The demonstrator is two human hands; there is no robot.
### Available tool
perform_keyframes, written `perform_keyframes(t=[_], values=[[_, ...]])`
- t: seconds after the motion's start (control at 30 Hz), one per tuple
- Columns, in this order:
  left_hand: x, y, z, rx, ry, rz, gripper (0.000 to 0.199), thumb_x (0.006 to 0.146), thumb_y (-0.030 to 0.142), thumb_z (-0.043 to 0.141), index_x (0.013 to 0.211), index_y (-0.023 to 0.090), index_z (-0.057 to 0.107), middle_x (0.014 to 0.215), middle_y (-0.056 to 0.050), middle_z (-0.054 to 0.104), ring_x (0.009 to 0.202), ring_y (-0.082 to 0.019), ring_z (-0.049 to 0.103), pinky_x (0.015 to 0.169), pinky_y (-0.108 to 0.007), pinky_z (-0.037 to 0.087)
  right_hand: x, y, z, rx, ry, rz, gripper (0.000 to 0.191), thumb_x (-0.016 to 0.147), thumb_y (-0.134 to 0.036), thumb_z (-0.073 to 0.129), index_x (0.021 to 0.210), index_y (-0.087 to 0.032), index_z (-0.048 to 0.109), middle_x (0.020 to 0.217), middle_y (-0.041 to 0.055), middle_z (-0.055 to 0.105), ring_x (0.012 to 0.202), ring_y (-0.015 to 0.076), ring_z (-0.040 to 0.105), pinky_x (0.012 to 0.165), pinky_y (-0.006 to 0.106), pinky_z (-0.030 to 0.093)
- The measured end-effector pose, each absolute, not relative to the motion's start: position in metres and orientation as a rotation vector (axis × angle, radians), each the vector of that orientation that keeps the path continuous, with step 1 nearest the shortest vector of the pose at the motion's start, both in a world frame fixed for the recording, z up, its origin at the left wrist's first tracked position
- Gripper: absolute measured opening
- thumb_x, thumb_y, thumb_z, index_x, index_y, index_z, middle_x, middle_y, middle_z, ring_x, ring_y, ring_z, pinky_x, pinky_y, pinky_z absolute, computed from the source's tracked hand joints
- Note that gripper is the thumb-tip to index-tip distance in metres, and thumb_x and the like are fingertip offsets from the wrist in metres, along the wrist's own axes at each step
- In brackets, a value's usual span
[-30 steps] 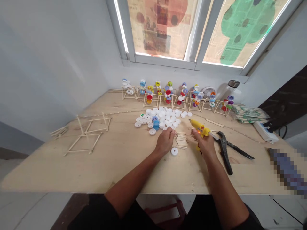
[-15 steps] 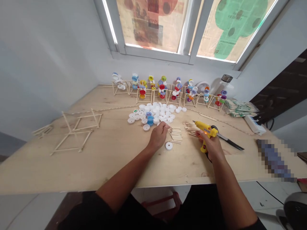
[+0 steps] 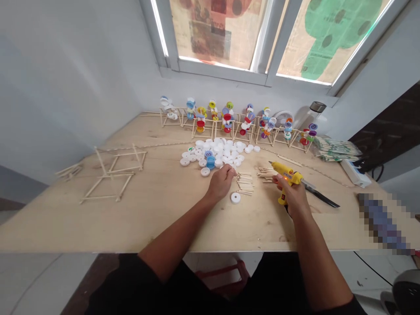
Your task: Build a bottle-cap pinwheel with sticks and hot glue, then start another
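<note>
1. Right hand (image 3: 294, 193) clamped around yellow hot glue gun (image 3: 285, 171); long axis slanted, nozzle toward far left, over right-middle of plywood board (image 3: 157, 227).
2. Left hand (image 3: 221, 183) at near edge of white bottle caps (image 3: 216, 153), fingers curled together; anything held was hidden.
3. Craft sticks (image 3: 245, 183) lay between hands; loose white cap (image 3: 235, 197) just front of them.

Below the paper-covered window (image 3: 262, 39), a row of stick-and-bottle-cap figures (image 3: 229, 122) lines the far edge of the plywood table (image 3: 82, 227), with a small white fan (image 3: 282, 118) and a lidded bottle (image 3: 311, 114) toward the window's right end.
</note>
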State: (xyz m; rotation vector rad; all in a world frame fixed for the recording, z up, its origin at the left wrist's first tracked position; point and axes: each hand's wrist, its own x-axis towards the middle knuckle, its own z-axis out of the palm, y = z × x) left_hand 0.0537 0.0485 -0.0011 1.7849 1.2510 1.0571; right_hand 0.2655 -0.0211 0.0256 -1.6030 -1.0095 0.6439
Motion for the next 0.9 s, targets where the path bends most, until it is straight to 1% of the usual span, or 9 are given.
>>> perform_keyframes(t=[0.1, 0.2, 0.27, 0.47, 0.6, 0.7, 0.8, 0.9], values=[[0.053, 0.050, -0.002, 1.762, 1.234, 1.051, 0.023, 0.086, 0.031, 0.039, 0.072, 0.021, 0.054, 0.078, -0.002, 0.070, 0.076, -0.017, 0.065, 0.071, -0.029, 0.047, 0.251, -0.028, 0.030, -1.554, -1.013, 0.745, 0.039, 0.071, -0.050, 0.066, 0.092, -0.017, 0.066, 0.089, 0.0092, 0.072, 0.081, 0.0211, 0.068, 0.068, 0.030, 0.053], [0.052, 0.051, -0.003, 1.747, 1.229, 1.050, 0.021, 0.085, 0.031, 0.041, 0.072, 0.021, 0.054, 0.075, -0.002, 0.070, 0.074, -0.017, 0.065, 0.070, -0.028, 0.047, 0.235, -0.032, 0.031, -1.571, -1.004, 0.760, 0.042, 0.071, -0.053, 0.064, 0.087, -0.014, 0.067, 0.087, 0.0121, 0.072, 0.080, 0.0239, 0.068, 0.067, 0.033, 0.053], [0.051, 0.052, -0.003, 1.759, 1.230, 1.046, 0.022, 0.085, 0.030, 0.041, 0.071, 0.021, 0.054, 0.072, -0.002, 0.070, 0.072, -0.017, 0.065, 0.069, -0.028, 0.047, 0.228, -0.034, 0.027, -1.579, -1.000, 0.743, 0.042, 0.071, -0.053, 0.065, 0.086, -0.013, 0.067, 0.084, 0.0123, 0.072, 0.080, 0.0250, 0.068, 0.068, 0.034, 0.052], [0.047, 0.052, 0.002, 1.826, 1.250, 0.973, 0.022, 0.084, 0.029, 0.040, 0.070, 0.020, 0.054, 0.065, -0.001, 0.068, 0.064, -0.016, 0.063, 0.062, -0.026, 0.045, 0.222, -0.035, 0.009, -1.504, -1.034, 0.765, 0.036, 0.072, -0.048, 0.066, 0.084, -0.014, 0.068, 0.084, 0.0101, 0.072, 0.082, 0.0241, 0.067, 0.079, 0.038, 0.051], [0.042, 0.051, 0.006, 1.930, 1.302, 0.785, 0.020, 0.081, 0.028, 0.041, 0.068, 0.021, 0.054, 0.059, 0.000, 0.067, 0.059, -0.016, 0.061, 0.057, -0.026, 0.042, 0.222, -0.036, 0.009, -1.523, -0.991, 0.777, 0.037, 0.071, -0.048, 0.067, 0.086, -0.014, 0.067, 0.086, 0.0107, 0.071, 0.084, 0.0242, 0.066, 0.077, 0.037, 0.051], [0.039, 0.052, 0.008, 1.972, 1.289, 0.668, 0.019, 0.080, 0.028, 0.042, 0.066, 0.021, 0.052, 0.057, 0.000, 0.067, 0.059, -0.017, 0.061, 0.057, -0.026, 0.042, 0.224, -0.037, 0.009, -1.525, -1.027, 0.803, 0.037, 0.072, -0.048, 0.066, 0.086, -0.014, 0.066, 0.085, 0.0105, 0.071, 0.081, 0.0241, 0.067, 0.075, 0.037, 0.051], [0.040, 0.051, 0.009, 1.979, 1.239, 0.614, 0.020, 0.080, 0.030, 0.042, 0.064, 0.022, 0.049, 0.058, 0.000, 0.068, 0.060, -0.017, 0.061, 0.057, -0.026, 0.043, 0.227, -0.036, 0.005, -1.557, -1.062, 0.802, 0.035, 0.072, -0.047, 0.065, 0.084, -0.015, 0.065, 0.079, 0.0086, 0.071, 0.076, 0.0237, 0.066, 0.073, 0.036, 0.051], [0.042, 0.049, 0.010, 1.968, 1.182, 0.610, 0.021, 0.081, 0.032, 0.042, 0.064, 0.022, 0.048, 0.062, -0.001, 0.070, 0.062, -0.017, 0.062, 0.058, -0.026, 0.044, 0.230, -0.034, -0.001, -1.598, -1.126, 0.728, 0.033, 0.072, -0.047, 0.065, 0.085, -0.016, 0.065, 0.076, 0.0068, 0.070, 0.076, 0.0241, 0.065, 0.070, 0.035, 0.049]])
